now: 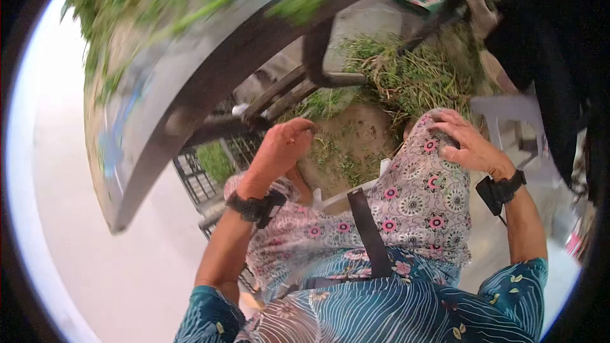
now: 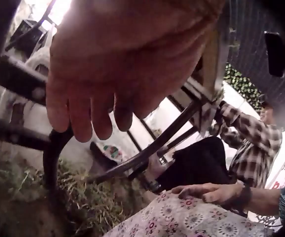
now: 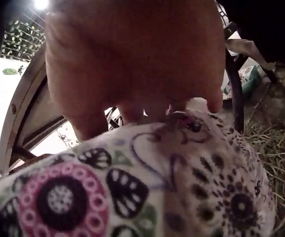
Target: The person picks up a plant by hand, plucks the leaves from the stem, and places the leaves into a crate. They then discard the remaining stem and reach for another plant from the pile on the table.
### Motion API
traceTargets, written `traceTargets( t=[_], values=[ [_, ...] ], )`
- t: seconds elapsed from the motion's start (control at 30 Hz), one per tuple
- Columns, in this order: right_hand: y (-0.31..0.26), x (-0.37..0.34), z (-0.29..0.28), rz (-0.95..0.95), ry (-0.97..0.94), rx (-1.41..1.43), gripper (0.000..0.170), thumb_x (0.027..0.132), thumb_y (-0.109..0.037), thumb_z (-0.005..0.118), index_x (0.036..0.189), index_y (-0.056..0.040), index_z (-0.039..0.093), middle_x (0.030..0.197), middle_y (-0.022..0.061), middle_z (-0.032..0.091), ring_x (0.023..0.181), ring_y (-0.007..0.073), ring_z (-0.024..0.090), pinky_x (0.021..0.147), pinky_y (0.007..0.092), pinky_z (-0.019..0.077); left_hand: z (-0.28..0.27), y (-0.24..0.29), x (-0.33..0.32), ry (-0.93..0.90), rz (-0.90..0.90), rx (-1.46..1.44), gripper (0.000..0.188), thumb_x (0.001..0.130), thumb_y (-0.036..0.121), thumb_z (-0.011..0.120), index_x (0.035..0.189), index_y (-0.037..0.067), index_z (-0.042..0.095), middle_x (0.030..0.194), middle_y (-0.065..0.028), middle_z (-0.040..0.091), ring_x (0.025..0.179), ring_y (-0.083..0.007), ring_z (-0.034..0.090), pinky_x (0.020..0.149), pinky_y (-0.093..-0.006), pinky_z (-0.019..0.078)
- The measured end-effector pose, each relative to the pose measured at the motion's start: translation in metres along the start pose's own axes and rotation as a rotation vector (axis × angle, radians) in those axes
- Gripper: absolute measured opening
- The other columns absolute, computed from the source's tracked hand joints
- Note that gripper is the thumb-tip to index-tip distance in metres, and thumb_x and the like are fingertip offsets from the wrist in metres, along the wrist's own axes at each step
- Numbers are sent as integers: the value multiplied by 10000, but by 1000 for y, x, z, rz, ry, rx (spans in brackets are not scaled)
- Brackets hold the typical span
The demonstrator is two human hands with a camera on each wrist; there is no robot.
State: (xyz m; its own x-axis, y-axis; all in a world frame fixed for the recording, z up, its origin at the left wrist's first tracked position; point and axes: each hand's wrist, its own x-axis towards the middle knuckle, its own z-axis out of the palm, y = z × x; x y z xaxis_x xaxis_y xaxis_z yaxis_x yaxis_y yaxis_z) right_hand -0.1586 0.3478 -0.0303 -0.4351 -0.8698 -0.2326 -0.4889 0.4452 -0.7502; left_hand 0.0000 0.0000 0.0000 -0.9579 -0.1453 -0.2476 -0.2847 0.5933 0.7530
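My left hand hangs in the air over the lap, beside the table's underside, with nothing in it. In the left wrist view its fingers point down, loosely bent. The right hand rests on the knee, fingers spread over patterned trousers with flower rings. Close up in the right wrist view, the fingers of that hand lie on the cloth and their tips are partly hidden. Between the knees, on the ground, lies a heap of cut green stems.
A table with a thick dark rim fills the upper left; blurred green stalks lie on its top. Dark table legs stand ahead of the knees. At the right, a person in a plaid shirt sits close by. A pale plastic stool stands there too.
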Motion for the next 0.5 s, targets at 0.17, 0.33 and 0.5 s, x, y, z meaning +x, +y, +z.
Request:
traceTargets(
  t=[0.17, 0.33, 0.5],
  values=[
    [7, -12, -2, 97, 40, -125, 455, 710, -193, 584, 1129, -29, 512, 1287, 148, 413, 1268, 310, 286, 1032, 437, 237, 59, -52, 80, -242, -52, 114, 267, 825, 185, 514, 1006, 3, 591, 894, -192, 610, 836, -342, 588, 738, -368, 456],
    [18, 14, 5, 196, 257, 68, 373, 669, -126, 579, 1027, -27, 549, 1190, 132, 488, 1197, 308, 370, 1012, 424, 280, 69, -96, 139, -355, -314, -63, 273, 815, 196, 523, 970, -15, 598, 741, -44, 560, 688, -105, 495, 629, -286, 421],
    [29, -18, 5, 307, 493, 207, 304, 632, -77, 568, 933, -36, 578, 1084, 112, 542, 1127, 306, 429, 978, 413, 325, 141, -161, 172, -453, -251, 36, 290, 809, 215, 511, 955, -26, 582, 726, -65, 570, 651, -158, 514, 612, -311, 420]
  ],
)
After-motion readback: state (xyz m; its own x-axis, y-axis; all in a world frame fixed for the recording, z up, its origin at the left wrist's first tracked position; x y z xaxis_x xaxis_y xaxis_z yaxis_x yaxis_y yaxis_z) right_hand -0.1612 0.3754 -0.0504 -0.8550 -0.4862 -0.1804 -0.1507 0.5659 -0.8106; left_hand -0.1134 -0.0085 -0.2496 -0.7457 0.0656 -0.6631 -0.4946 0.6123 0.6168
